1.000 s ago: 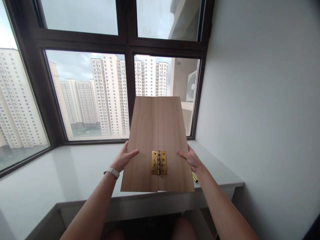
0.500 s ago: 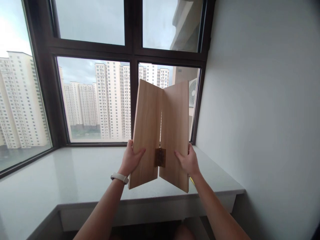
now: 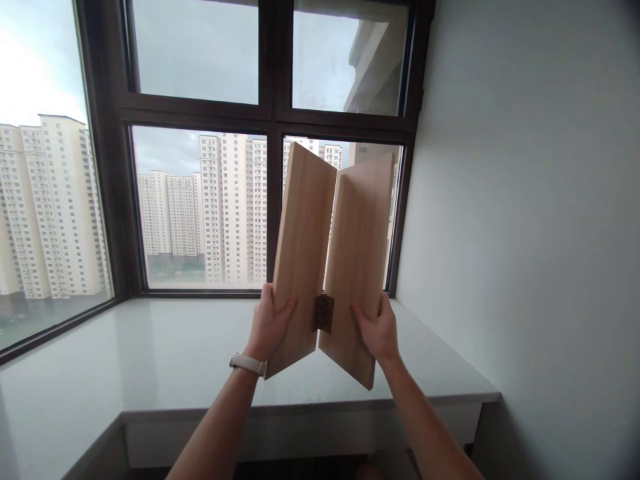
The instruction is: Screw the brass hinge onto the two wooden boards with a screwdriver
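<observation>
so the room's pretty plain: pale, glossy countertop [image 3: 190, 353] sweeping from 8 o'clock round to 4, a bare light wall [image 3: 525, 200] at 3, and a dark window frame [image 3: 274, 200] filling 9 through 1, with pale high-rises [image 3: 235, 213] outside under a cloudy sky.

counting up: five glass panes (two upper, two lower, one big side one at 9-10 o'clock), two wooden boards, one hinge [image 3: 325, 313], two hands, one pale wristband [image 3: 249, 364] on the left wrist.

the boards are near the middle of the view, held up over the countertop in front of the glass. left board [image 3: 305, 247] and right board [image 3: 357, 253] make a v like a half-open book, opening toward the wearer at 6, with a thin gap between them. long axis runs 6 to 12, tipped slightly toward 1. the hinge sits low on the fold, nearer the 6 o'clock ends.

hands are apart: left hand [image 3: 270, 327] clamped on the left board's outer edge, right hand [image 3: 380, 330] gripping the right board's, both thumbs on the inner faces.
</observation>
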The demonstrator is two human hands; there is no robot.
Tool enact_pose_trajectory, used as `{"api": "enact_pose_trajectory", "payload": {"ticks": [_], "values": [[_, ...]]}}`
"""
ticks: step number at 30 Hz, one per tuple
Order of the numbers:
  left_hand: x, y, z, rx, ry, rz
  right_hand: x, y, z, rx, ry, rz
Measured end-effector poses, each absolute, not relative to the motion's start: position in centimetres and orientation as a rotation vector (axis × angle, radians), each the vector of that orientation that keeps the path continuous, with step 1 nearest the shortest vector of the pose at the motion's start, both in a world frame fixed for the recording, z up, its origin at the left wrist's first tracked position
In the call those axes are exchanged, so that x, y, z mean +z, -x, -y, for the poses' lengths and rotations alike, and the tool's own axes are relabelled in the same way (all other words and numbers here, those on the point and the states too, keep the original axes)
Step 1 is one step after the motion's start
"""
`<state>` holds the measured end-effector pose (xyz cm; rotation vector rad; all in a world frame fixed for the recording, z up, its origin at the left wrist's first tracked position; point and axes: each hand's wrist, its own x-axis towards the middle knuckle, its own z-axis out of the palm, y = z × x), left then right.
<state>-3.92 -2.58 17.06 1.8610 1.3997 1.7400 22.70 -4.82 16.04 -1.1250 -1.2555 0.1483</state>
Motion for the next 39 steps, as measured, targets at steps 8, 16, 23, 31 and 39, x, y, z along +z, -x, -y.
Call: {"api": "enact_pose_trajectory", "payload": {"ticks": [8,16,23,31,39], "values": [[18.3,7.6,2.0,1.65,-1.752,-0.908,17.8,-27.5,4.6,0.551,0.879,1.33],[18.0,8.2,1.9,1.59,-1.605,-0.747,17.6,-27.9,3.9,0.859,0.753,1.29],[19.1,8.2,2.8,1.678,-1.7,-0.872,18.4,-27.7,4.5,0.727,0.775,1.309],[18.9,5.1,4.2,1.867,-1.806,-1.271,18.8,-23.6,5.2,0.278,0.926,1.319],[17.4,-0.1,5.6,1.93,-1.921,-1.477,16.5,-17.0,5.9,-0.117,1.235,1.289]]}}
